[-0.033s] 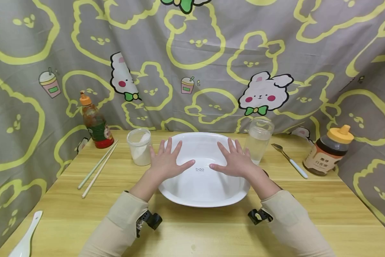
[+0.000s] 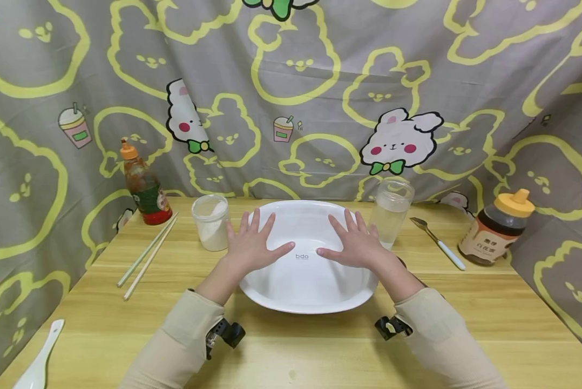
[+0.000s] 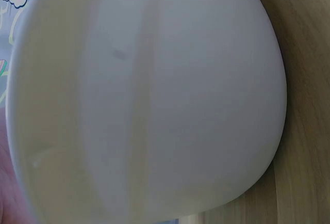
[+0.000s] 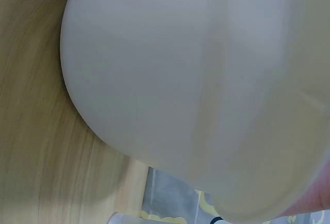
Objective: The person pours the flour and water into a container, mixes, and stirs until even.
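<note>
A white oval basin [image 2: 303, 289], with small "bdo" lettering inside, sits mid-table in the head view. Over its left side my left hand [image 2: 252, 246] is spread, palm down, fingers straight and apart. My right hand [image 2: 356, 243] mirrors it over the right side. Whether either palm touches the rim cannot be told from above. Both wrist views are filled by the basin's pale outer wall [image 3: 206, 90], with only a sliver of each hand showing beyond the rim. Close to the left fingers stands a jar of white powder [image 2: 213, 232]; behind the right hand is a jar of clear liquid [image 2: 390, 216].
On the left are a red sauce bottle [image 2: 147, 192], two chopsticks [image 2: 150, 259] and a white spoon [image 2: 43, 354] near the table edge. To the right lie a blue-handled spreader knife [image 2: 448, 254] and a honey bottle [image 2: 492, 232] with a yellow cap. A patterned curtain [image 2: 320, 119] surrounds the wooden table.
</note>
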`<state>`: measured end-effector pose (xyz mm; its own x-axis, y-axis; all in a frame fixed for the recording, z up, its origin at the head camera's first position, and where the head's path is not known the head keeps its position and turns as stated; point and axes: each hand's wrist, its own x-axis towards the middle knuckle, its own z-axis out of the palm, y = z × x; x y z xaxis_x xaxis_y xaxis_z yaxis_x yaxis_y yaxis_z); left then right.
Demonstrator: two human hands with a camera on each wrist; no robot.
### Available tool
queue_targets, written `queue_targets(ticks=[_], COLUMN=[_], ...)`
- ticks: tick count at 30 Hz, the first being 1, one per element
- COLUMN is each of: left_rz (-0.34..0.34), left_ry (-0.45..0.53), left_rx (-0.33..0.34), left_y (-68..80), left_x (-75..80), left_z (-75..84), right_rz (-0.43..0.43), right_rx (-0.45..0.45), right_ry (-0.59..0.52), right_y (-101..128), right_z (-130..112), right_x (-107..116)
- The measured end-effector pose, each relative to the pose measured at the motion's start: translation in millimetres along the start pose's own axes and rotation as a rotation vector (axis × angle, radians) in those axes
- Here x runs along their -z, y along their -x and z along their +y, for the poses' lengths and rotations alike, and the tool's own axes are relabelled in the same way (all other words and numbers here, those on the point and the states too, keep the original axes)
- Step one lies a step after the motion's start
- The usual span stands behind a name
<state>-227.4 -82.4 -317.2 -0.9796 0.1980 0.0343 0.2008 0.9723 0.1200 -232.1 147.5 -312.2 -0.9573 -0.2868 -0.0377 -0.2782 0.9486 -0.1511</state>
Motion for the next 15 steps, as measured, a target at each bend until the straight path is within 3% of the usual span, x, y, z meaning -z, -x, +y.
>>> queue_targets(ticks=[15], left_rz=[0.000], left_ry=[-0.011], left_rx=[0.001], left_y=[-2.5], left_x=[-1.5], left_z=[1.5], right_rz=[0.013], right_rx=[0.017], right_ry=[0.009], right_y=[1.0], right_z=[2.9], right_x=[0.9])
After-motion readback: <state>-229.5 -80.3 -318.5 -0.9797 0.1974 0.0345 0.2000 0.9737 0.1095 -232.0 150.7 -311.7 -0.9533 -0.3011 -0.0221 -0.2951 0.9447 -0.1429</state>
